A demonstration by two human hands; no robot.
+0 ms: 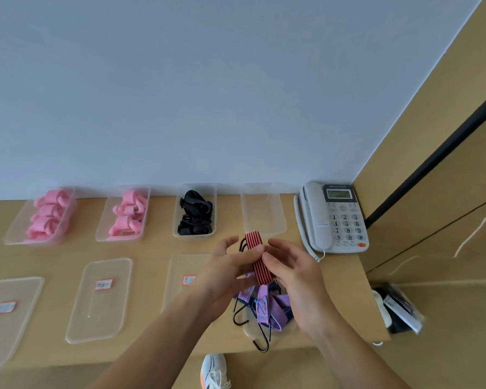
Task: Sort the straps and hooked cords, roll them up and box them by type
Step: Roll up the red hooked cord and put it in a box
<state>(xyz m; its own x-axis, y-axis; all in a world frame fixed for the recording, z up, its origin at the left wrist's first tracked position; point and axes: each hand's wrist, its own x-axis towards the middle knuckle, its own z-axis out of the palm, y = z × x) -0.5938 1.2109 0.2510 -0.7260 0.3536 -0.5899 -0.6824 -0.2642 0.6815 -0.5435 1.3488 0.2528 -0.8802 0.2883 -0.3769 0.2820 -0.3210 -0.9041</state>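
Red-and-black striped hooked cord (257,256) is held above the desk (152,248), folded into a flat bundle whose long axis runs away from the person, top end pointing toward the empty clear box (263,211) directly beyond it. The left hand (230,265) pinches the bundle at mid-length with the thumb across its face, the other fingers spread; the dark metal hooks curl out at the upper left of the bundle. The right hand (292,270) supports the lower end from the right, fingers relaxed and half curled. Both hands are about equally near the empty box; judged next move is a short forward carry into it. The cord is woven elastic, ribbed lengthwise, flat in section. Below the hands, a loose pile of purple-and-blue striped cords (267,304) with black wire hooks lies unsorted on what looks like a lid at the desk edge. Along the wall, 2 boxes hold rolled pink straps (49,217) (129,214), and 1 holds black buckled straps (195,217). 3 labelled clear lids (101,301) lie flat in front. A grey desk telephone (334,217) stands right of the empty box.
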